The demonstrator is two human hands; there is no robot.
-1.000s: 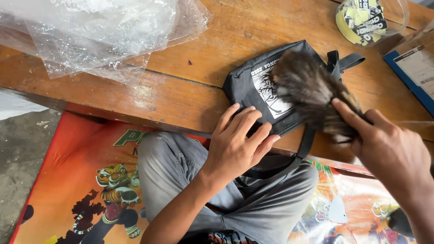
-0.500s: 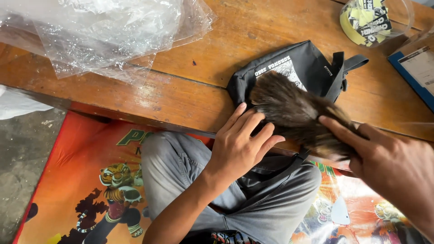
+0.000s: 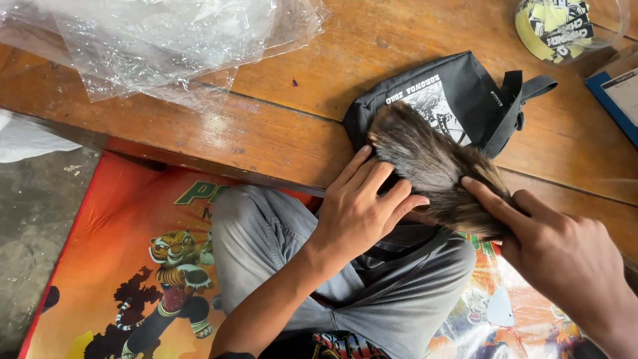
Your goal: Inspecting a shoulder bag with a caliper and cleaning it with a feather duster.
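A small black pouch bag [image 3: 465,93] with a white print and a webbing strap lies at the edge of a low wooden table [image 3: 279,126]. Across its near end lies a brown bristle brush [image 3: 432,166], its bristles splayed. My right hand [image 3: 565,259] grips the brush at its narrow end, forefinger stretched along it. My left hand [image 3: 362,213] rests flat with fingers spread on the bag's near edge, touching the bristles. My grey-trousered knees [image 3: 319,266] are under both hands.
Crumpled clear plastic wrap [image 3: 166,40] covers the table's far left. A clear bag of yellow and black pieces [image 3: 565,26] sits at the far right, beside a blue-edged board [image 3: 618,93]. Below the table is a colourful cartoon mat [image 3: 126,266] and grey floor [image 3: 33,219].
The brush has swept down and left across the pouch, from over its printed face to its near end. My left hand has stayed pressed on the bag's edge.
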